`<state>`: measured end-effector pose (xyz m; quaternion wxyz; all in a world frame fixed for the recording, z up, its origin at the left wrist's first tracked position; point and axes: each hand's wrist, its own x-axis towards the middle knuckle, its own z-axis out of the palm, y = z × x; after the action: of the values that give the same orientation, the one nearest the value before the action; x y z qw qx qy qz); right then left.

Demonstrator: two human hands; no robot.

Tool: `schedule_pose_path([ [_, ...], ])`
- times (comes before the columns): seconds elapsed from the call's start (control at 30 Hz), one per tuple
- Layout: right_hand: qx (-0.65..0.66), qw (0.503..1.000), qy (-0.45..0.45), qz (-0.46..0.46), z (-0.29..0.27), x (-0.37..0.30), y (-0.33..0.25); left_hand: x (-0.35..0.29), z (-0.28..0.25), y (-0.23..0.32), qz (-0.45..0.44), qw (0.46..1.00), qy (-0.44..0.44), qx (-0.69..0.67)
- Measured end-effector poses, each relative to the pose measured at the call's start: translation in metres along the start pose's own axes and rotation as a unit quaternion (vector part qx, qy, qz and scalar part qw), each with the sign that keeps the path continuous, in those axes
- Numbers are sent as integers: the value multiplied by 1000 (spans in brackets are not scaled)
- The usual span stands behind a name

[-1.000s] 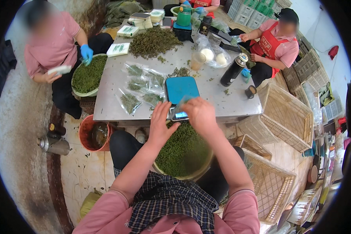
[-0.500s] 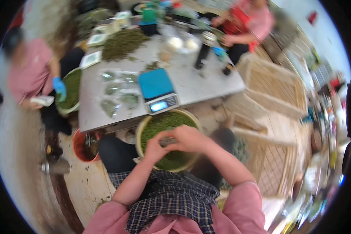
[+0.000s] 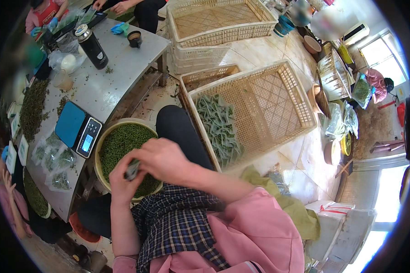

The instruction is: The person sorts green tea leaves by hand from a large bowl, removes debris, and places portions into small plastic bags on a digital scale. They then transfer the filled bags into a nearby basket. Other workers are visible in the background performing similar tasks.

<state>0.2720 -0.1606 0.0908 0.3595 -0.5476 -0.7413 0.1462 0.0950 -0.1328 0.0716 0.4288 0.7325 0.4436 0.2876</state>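
Note:
Above a round tub (image 3: 100,169) heaped with small green berry-like grains (image 3: 125,139), my two hands meet around a small clear packet (image 3: 132,169) with dark green stuff in it. My left hand (image 3: 121,181) has its fingers closed on the packet's near side. My right hand (image 3: 163,157) pinches the packet from the other side, its fingers bent and partly hidden. Beside the tub, on the metal table's edge, stands a digital scale (image 3: 79,129) with a blue pan and lit display. Several filled clear packets (image 3: 54,157) lie on the table beyond it.
To my right a cream plastic crate (image 3: 264,123) holds rows of green packets (image 3: 216,129); more crates (image 3: 223,27) stand farther back. On the metal table (image 3: 109,86) are a black thermos (image 3: 92,48), a dark cup (image 3: 134,39) and a pile of dark green stalks (image 3: 33,107). Co-workers sit around the table.
My view has swung to the right, so the crate of packets now shows fully. My hands stay together over the tub with the packet between them.

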Motion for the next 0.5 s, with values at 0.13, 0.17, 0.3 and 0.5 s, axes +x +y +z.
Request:
schedule_pose_path([
  [0.13, -4, 982, 150, 114, -67, -31, 60, 22, 12, 3, 33, 997, 64, -16],
  [0.17, 9, 968, 177, 179, -79, -45, 84, 21, 10, -10, 9, 997, 66, -28],
  [0.3, -60, 863, 254, 432, -100, -146, 236, 11, 3, -67, -74, 986, 86, -121],
  [0.5, -328, 771, -50, 544, -50, -337, 330, -7, -18, -100, -147, 951, 148, -226],
])
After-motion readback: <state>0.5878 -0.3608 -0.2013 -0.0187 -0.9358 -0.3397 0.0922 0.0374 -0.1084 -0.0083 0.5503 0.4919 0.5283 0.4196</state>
